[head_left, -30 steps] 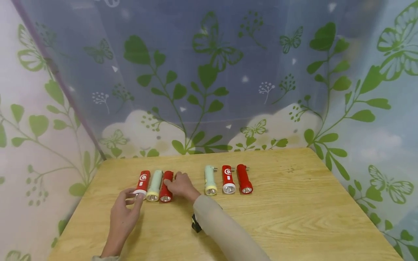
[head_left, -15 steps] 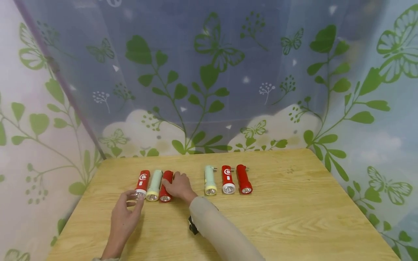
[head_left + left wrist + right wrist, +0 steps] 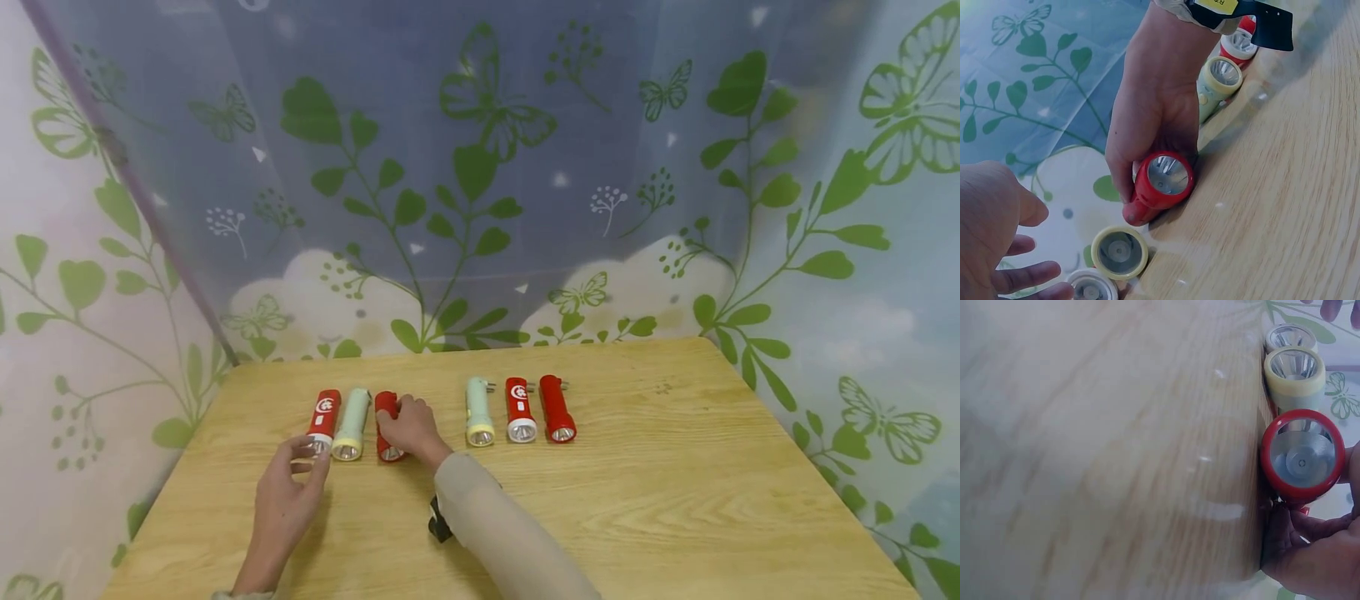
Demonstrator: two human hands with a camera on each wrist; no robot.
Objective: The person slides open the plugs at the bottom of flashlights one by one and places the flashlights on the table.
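Observation:
My right hand [image 3: 412,429] grips a plain red flashlight [image 3: 386,402] lying on the table. In the right wrist view, thumb and fingers sit on either side of the body behind the red flashlight's rim [image 3: 1272,472]. A gap separates it from a mint-green flashlight [image 3: 355,414] with a cream head. Left of that lies a red flashlight with a white head [image 3: 325,408]. Beside its head, my left hand [image 3: 287,498] has its fingers loosely spread and holds nothing; whether a fingertip touches the white rim I cannot tell.
To the right stands a second row: a mint-green flashlight [image 3: 478,404], a red one with a white head [image 3: 519,404] and a plain red one [image 3: 555,404], plugs sticking out sideways. The wooden table [image 3: 675,483] meets a patterned curtain [image 3: 600,208] at the back.
The plain red flashlight in my right hand has shifted slightly right, away from the mint-green one; before, the two lay close together. My left hand stays about where it was.

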